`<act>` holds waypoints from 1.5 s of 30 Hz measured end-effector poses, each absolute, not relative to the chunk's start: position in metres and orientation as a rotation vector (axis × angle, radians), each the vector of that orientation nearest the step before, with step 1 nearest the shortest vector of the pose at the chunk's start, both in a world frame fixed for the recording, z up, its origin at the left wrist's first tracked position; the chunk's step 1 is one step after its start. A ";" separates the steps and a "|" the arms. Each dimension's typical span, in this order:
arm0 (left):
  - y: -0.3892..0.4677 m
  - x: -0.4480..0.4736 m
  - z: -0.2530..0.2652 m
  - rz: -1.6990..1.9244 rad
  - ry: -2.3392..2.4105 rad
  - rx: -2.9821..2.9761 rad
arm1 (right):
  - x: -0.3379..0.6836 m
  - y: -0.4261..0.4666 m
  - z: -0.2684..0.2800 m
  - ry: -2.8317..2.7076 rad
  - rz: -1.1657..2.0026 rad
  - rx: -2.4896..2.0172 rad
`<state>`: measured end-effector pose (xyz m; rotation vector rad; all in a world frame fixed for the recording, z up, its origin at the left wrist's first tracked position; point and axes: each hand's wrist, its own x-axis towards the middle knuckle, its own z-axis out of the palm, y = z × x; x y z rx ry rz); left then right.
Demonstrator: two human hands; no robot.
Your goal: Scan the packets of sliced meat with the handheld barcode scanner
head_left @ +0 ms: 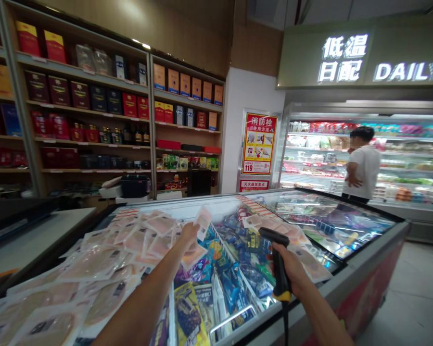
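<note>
My right hand (291,263) is wrapped round the grip of a black and yellow barcode scanner (282,269), its head tilted up and a cable hanging below. My left hand (189,233) reaches over the chest freezer and pinches a flat clear packet (202,223) with pale pinkish contents. Below and left of that hand, many similar flat packets (130,240) lie in an overlapping pile on the freezer's glass top. A smaller group of these packets (306,254) lies to the right, behind the scanner.
Bagged frozen goods (191,312) fill wire baskets in the freezer (368,259). A person in a white shirt (363,168) stands by the refrigerated shelves (407,166). Shelves of boxed bottles (90,117) line the left wall. A counter (39,240) stands at left.
</note>
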<state>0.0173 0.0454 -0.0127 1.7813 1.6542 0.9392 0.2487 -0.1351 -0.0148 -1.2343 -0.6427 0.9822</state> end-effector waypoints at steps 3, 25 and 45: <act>0.048 -0.004 -0.007 0.905 1.771 1.891 | 0.260 -0.139 -0.021 -0.569 0.959 -1.273; 0.006 0.075 -0.005 0.940 1.948 2.465 | 0.318 -0.177 -0.030 -0.361 0.828 -1.312; -0.067 0.219 -0.063 0.574 0.838 2.966 | 0.344 -0.197 -0.032 -0.309 0.785 -1.308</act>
